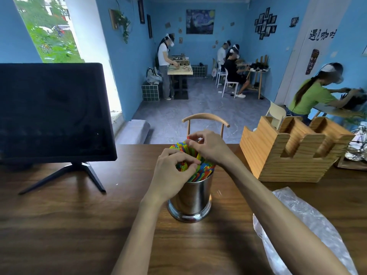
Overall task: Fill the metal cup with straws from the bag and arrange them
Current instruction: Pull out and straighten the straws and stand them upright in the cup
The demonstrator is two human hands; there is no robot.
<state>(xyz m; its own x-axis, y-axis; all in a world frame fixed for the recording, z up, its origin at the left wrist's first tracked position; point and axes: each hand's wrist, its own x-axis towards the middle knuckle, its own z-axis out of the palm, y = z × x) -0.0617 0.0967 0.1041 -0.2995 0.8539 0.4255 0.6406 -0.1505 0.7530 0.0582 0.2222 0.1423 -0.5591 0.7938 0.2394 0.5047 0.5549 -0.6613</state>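
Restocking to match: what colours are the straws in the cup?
Red, blue, green, yellow and orange straws, seen in the head view.

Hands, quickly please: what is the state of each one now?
Left hand: fingers curled, pinching the straws in the metal cup.
Right hand: fingers curled, pinching straw tops.

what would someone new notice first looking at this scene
Most likely the bright multicoloured straws packed into the shiny metal cup at the centre of the wooden table, with the left hand and right hand pinching their tops. Next, the big dark monitor at the left, then the wooden organiser box and the crumpled clear plastic bag at the right.
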